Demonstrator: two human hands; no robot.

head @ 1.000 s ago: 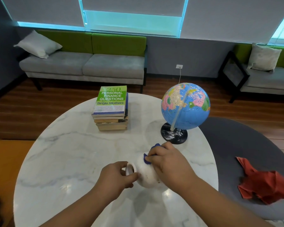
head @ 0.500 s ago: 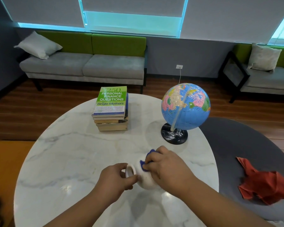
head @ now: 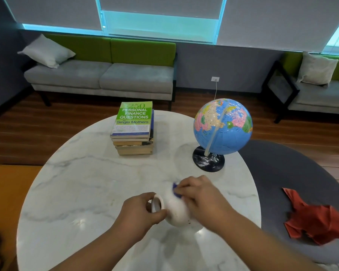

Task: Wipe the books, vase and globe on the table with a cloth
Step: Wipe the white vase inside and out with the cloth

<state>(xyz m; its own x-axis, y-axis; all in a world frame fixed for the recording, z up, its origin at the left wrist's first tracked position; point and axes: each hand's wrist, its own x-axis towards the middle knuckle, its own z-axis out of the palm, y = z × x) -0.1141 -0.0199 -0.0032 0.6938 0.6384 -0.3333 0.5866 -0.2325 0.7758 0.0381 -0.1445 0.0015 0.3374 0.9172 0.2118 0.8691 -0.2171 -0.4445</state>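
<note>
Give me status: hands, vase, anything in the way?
Left hand grips the small white ceramic vase by its rim, vase tipped sideways. Right hand holds a dark blue cloth against its body. Book stack, blue globe stand clear behind.

We see a grey two-seat sofa with a green back [head: 106, 77] at the far wall, a white pillow [head: 47, 51] on its left end | a white wall socket [head: 215, 79], white cable hanging from it | a crumpled red cloth [head: 317, 220] on a dark grey round seat [head: 282, 173] at right | a brown wooden plank floor [head: 27, 133]
</note>
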